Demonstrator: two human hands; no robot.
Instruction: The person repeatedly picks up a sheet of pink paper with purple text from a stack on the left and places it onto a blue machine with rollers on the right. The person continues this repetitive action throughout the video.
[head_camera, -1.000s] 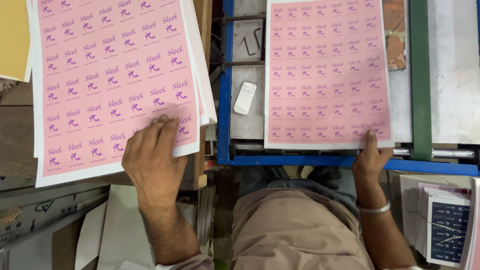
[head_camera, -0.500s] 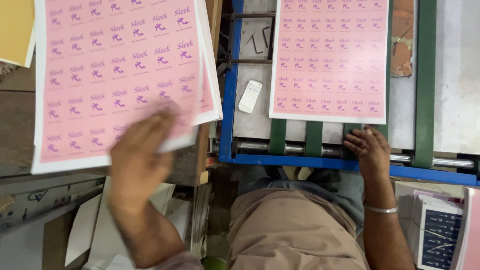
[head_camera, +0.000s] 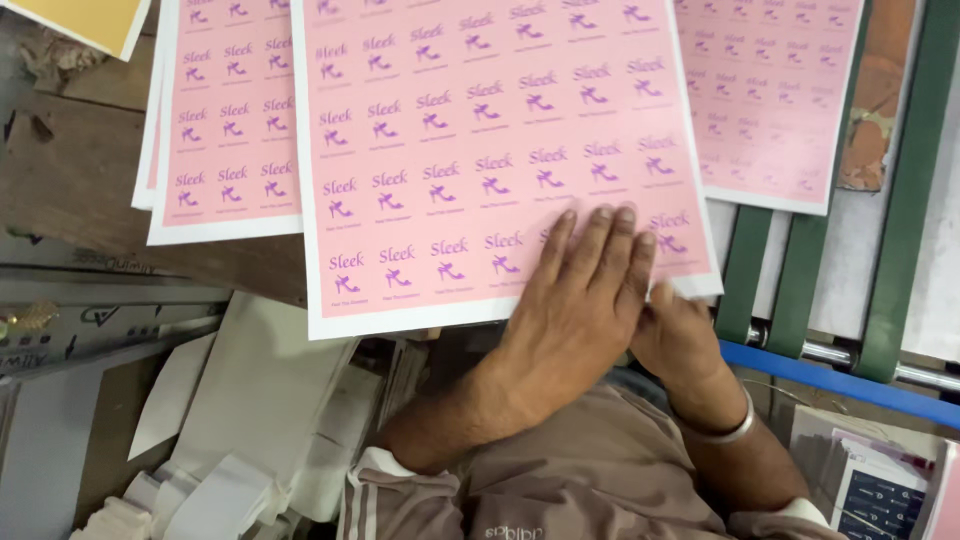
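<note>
A pink sheet (head_camera: 480, 150) printed with rows of small purple shoe labels is held across the middle of the view. My left hand (head_camera: 575, 300) lies flat on its lower right part, fingers together and spread over the print. My right hand (head_camera: 675, 335) grips the sheet's lower right corner from beneath, partly hidden by my left hand. A stack of the same pink sheets (head_camera: 215, 130) lies at the left on a wooden table. Another pink sheet (head_camera: 775, 100) rests farther right on the machine's green belts (head_camera: 745, 270).
A blue machine frame (head_camera: 840, 385) with a metal roller runs along the lower right. White paper strips and offcuts (head_camera: 230, 440) pile up at the lower left. A yellow sheet (head_camera: 85, 15) shows at the top left. Dark printed cards (head_camera: 880, 500) sit at the bottom right.
My left hand has pulled one sheet off the stack and carried it rightward over the machine. My right hand moved left to meet its corner. The earlier sheet travelled farther up the belts.
</note>
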